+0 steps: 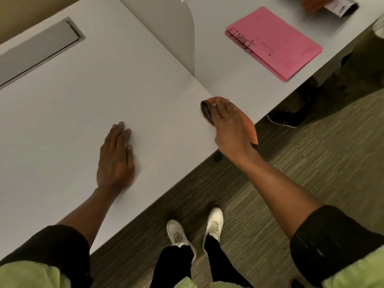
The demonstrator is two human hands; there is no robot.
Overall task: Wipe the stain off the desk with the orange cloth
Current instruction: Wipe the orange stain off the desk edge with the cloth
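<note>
My right hand (pixel 229 125) lies flat on the orange cloth (pixel 250 127), pressing it onto the white desk (pixel 83 90) near the desk's front edge. The cloth's dark underside (pixel 206 110) curls up at my fingertips. Part of the cloth hangs past the edge. My left hand (pixel 116 156) rests palm down on the desk, fingers together, holding nothing. I cannot make out any stain on the desk surface.
A stack of pink folders (pixel 274 42) marked FINANCE lies on the adjoining desk at the right. A translucent divider (pixel 182 34) stands between the desks. A cable hatch (pixel 39 48) sits at the far left. Another person's hand (pixel 311 4) and shoe (pixel 284 119) appear at right.
</note>
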